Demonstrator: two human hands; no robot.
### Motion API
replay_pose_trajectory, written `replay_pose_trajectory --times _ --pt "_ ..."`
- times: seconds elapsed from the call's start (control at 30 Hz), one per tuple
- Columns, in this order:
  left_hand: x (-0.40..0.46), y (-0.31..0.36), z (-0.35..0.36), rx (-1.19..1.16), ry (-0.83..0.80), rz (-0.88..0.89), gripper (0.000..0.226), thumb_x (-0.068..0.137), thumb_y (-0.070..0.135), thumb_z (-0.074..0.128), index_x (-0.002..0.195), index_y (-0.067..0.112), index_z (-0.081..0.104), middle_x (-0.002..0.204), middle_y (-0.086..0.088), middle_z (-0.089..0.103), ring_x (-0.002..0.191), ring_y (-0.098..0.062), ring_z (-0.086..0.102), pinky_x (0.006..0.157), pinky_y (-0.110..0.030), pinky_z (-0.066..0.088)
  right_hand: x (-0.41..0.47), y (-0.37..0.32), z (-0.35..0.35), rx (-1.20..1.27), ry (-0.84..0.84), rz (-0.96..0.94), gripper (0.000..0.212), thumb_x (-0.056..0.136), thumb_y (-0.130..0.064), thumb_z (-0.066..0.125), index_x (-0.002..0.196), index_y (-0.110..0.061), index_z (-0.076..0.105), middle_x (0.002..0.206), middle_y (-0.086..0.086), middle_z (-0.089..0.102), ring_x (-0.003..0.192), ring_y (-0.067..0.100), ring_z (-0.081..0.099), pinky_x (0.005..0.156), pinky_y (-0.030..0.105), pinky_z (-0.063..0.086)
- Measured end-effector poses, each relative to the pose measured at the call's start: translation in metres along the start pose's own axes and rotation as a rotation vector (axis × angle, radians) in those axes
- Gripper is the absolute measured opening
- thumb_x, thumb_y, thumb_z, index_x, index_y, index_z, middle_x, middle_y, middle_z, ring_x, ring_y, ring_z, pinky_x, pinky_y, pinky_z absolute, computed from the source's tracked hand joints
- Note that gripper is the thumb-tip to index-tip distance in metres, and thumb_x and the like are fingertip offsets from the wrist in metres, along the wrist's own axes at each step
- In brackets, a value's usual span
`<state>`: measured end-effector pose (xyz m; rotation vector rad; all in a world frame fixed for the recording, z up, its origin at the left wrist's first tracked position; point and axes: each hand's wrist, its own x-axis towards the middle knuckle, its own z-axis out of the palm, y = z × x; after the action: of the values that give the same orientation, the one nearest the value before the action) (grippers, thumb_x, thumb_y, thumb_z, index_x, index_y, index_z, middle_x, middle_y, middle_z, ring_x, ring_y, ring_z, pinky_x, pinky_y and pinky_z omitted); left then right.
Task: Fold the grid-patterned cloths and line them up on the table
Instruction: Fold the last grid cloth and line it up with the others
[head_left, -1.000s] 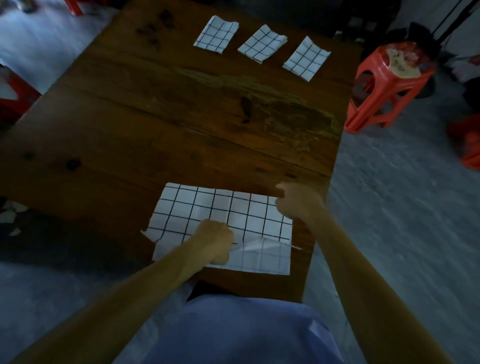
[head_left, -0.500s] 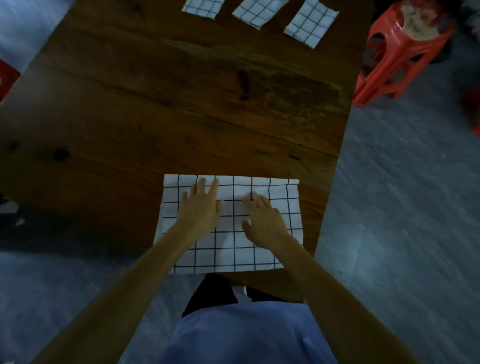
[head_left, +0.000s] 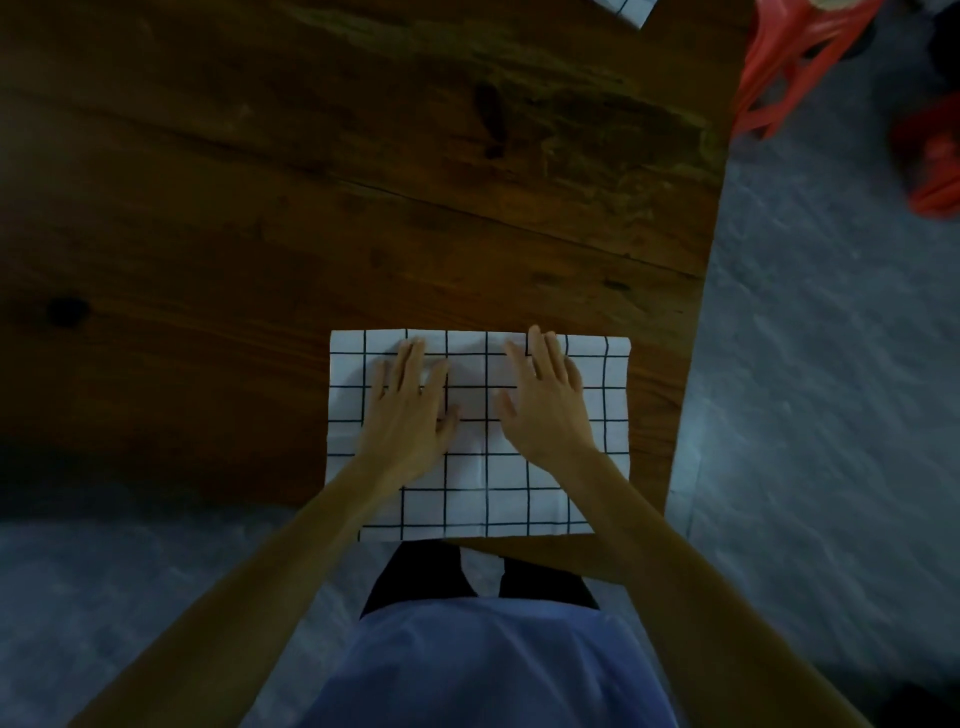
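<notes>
The white black-gridded cloth (head_left: 480, 499) lies at the brown wooden table (head_left: 363, 208)'s near edge, long axis left-right; the left hand (head_left: 410, 415) and right hand (head_left: 545, 410), flat and open, press it equally close

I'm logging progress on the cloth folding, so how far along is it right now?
Done: only a corner of one folded cloth shows at the table's far edge; any others lie out of frame. In hand: the left hand and right hand press flat on the grid cloth at the near edge, apparently smoothing it. Left: finishing its folds and placing it in line.
</notes>
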<state>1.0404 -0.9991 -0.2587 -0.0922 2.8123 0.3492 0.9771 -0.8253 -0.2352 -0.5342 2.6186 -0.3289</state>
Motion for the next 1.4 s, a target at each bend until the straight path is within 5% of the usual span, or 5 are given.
replay_pose_trajectory --times 0.4,0.6,0.87,1.13,1.4 --pt "0.030 0.001 0.004 0.012 0.065 -0.064 0.067 0.096 0.051 0.030 0.150 0.016 0.010 0.157 -0.018 0.006 0.145 -0.031 0.001 0.113 -0.052 -0.002 0.022 -0.005 0.014 -0.066 0.047 0.048 0.062 0.101 -0.047 0.027 0.153 -0.021 0.007 0.161 0.012 -0.001 0.147 0.028 -0.010 0.118 0.047 -0.005" --pt "0.040 -0.011 -0.002 0.017 0.248 0.044 0.043 0.089 0.034 0.058 0.125 0.011 0.053 0.121 -0.018 0.054 0.118 -0.034 0.047 0.103 -0.049 0.029 0.034 0.008 0.012 -0.019 0.272 -0.011 0.039 0.096 -0.032 0.051 0.132 -0.018 0.052 0.125 0.008 0.052 0.124 0.028 0.045 0.116 0.048 0.018" --pt "0.051 -0.023 -0.002 0.006 0.385 0.180 0.029 0.090 0.028 0.051 0.113 0.013 0.061 0.097 -0.011 0.058 0.092 -0.028 0.052 0.089 -0.042 0.031 0.041 0.018 0.013 -0.013 0.425 -0.100 0.021 0.095 -0.027 0.052 0.104 -0.019 0.069 0.101 0.005 0.062 0.099 0.025 0.057 0.106 0.047 0.031" --pt "0.069 -0.016 -0.032 -0.101 0.289 0.329 0.020 0.089 0.012 0.055 0.106 0.009 0.066 0.093 -0.010 0.066 0.088 -0.027 0.061 0.092 -0.036 0.026 0.042 0.013 -0.021 0.032 0.347 -0.127 0.028 0.098 -0.033 0.045 0.106 -0.019 0.068 0.100 0.001 0.070 0.102 0.021 0.060 0.109 0.043 0.026" --pt "0.096 -0.021 -0.072 -0.305 0.036 0.295 0.020 0.098 0.016 0.043 0.110 0.012 0.058 0.093 0.002 0.059 0.082 -0.012 0.053 0.085 -0.035 0.044 0.066 -0.003 -0.034 0.101 0.320 -0.097 0.017 0.097 -0.027 0.047 0.095 -0.020 0.063 0.089 -0.002 0.066 0.089 0.019 0.059 0.100 0.038 0.029"
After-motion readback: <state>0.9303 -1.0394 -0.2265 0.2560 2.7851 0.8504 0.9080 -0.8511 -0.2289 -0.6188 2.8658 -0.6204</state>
